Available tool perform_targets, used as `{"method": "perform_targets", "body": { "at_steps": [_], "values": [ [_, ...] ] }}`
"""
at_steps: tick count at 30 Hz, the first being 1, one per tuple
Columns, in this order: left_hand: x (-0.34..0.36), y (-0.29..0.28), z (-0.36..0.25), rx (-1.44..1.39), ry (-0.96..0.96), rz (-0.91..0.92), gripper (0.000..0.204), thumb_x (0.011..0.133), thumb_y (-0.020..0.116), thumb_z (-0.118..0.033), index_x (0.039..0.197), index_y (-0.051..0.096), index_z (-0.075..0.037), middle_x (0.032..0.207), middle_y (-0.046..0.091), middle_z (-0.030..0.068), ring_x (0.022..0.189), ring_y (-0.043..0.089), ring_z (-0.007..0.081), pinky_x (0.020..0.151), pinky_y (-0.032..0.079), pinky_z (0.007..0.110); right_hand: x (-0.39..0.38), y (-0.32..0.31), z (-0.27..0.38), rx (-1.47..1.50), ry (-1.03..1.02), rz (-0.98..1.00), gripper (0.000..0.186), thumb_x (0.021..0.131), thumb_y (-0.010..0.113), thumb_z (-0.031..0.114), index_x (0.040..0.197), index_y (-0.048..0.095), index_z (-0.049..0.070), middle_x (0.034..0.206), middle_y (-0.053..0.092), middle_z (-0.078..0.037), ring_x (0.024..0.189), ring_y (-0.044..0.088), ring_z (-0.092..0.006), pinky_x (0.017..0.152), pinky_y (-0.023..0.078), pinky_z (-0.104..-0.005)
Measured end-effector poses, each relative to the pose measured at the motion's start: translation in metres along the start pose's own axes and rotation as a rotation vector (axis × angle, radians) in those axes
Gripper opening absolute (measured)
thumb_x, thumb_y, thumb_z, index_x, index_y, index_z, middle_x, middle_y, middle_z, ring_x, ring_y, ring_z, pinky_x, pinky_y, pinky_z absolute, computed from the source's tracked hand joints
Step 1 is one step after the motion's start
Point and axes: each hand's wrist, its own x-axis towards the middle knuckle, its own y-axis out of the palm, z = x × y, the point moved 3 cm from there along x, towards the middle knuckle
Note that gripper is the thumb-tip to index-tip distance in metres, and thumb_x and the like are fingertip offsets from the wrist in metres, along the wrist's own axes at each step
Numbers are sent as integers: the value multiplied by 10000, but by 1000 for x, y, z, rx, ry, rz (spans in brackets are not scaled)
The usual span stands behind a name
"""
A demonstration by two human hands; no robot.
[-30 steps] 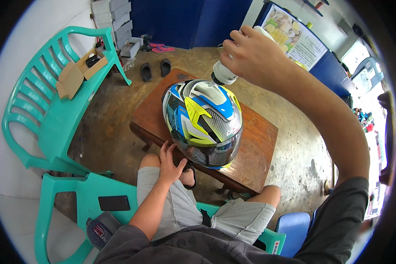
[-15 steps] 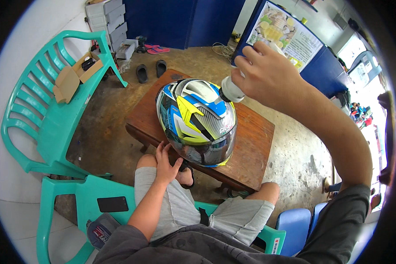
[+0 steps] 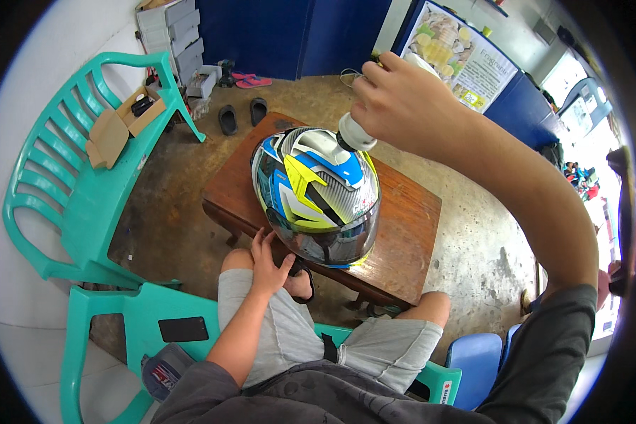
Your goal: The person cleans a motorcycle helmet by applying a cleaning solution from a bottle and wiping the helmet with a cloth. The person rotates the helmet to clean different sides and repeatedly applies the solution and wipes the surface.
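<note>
Right hand [image 3: 401,100] shifted far-left, clamped on white dark-tipped cylindrical tool [image 3: 356,133] at glossy blue-white-yellow helmet [image 3: 318,194] on brown wooden table [image 3: 411,220], left hand [image 3: 267,268] with fingers apart at near edge, work seemingly underway, remainder unclear.

A blue-white-yellow helmet [image 3: 316,198] sits on the table [image 3: 410,219], a tilted white bottle [image 3: 356,133] near its crown
</note>
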Motion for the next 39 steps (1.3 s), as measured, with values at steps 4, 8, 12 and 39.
{"method": "perform_targets", "body": {
  "at_steps": [4, 8, 12, 39],
  "values": [
    [0, 1, 1, -1, 2, 3, 950, 934, 712, -660, 1543, 435, 14, 1648, 273, 297, 1511, 308, 504, 1242, 291, 568, 21, 8, -3, -2, 28, 56, 302, 780, 937, 294, 1060, 851, 222, 1171, 794, -69, 1135, 716, -217, 938, 540, -360],
    [0, 0, 3, -9, -9, 6, 944, 931, 717, -655, 1544, 435, 5, 1645, 277, 300, 1510, 308, 504, 1241, 292, 567, 35, 14, -11, 1, 28, 92, 350, 815, 932, 241, 1130, 820, 139, 1158, 791, -85, 1091, 726, -215, 957, 536, -331],
    [1, 1, 3, -16, -5, 6, 926, 934, 720, -640, 1542, 438, -1, 1641, 284, 302, 1512, 305, 504, 1242, 289, 567, 47, 22, -16, 55, 66, 79, 373, 806, 939, 266, 1147, 823, 170, 1195, 788, -78, 1141, 717, -220, 968, 540, -352],
    [1, 0, 4, -72, -43, 2, 839, 950, 736, -571, 1501, 484, 8, 1651, 270, 284, 1519, 305, 480, 1247, 291, 552, -25, 20, 8, 85, 96, 106, 136, 841, 811, 193, 956, 810, 122, 1043, 757, -59, 1078, 685, -214, 893, 512, -365]
  ]
}}
